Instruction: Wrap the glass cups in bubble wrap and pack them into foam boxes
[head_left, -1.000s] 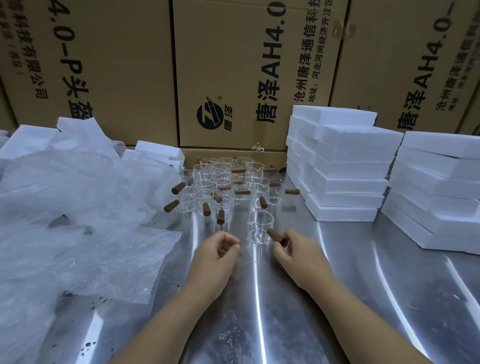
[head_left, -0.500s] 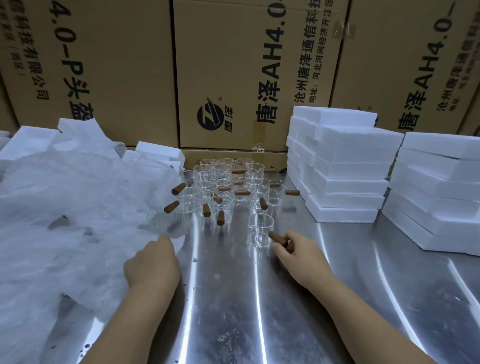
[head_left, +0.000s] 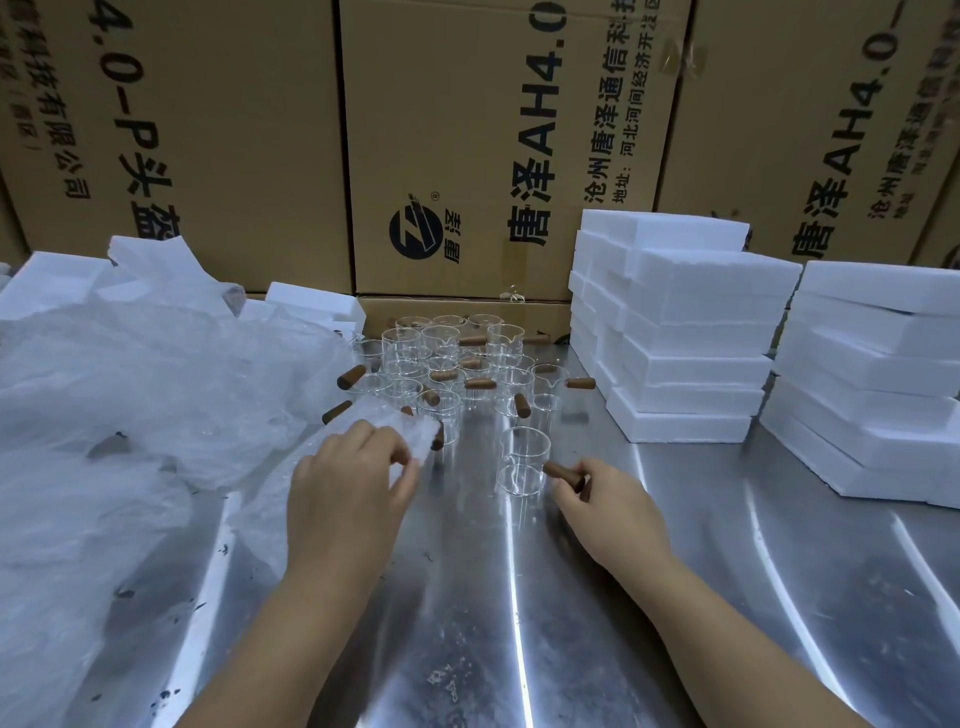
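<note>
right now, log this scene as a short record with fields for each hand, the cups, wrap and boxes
left: left hand pinches a bubble wrap sheet
right: right hand pinches the wooden handle of the near glass cup, upright
waiting: cluster of glass cups behind it, unwrapped
supply: bubble wrap pile at left
boxes: foam boxes stacked at right
surface: steel table

Clear glass cups with brown wooden handles (head_left: 441, 358) are clustered far on the metal worktop (head_left: 519, 649). Crumpled clear bubble wrap (head_left: 156, 395) is heaped left of them, white foam boxes (head_left: 691, 332) are stacked right, and tall printed cardboard cartons (head_left: 467, 130) are ranged behind.
</note>
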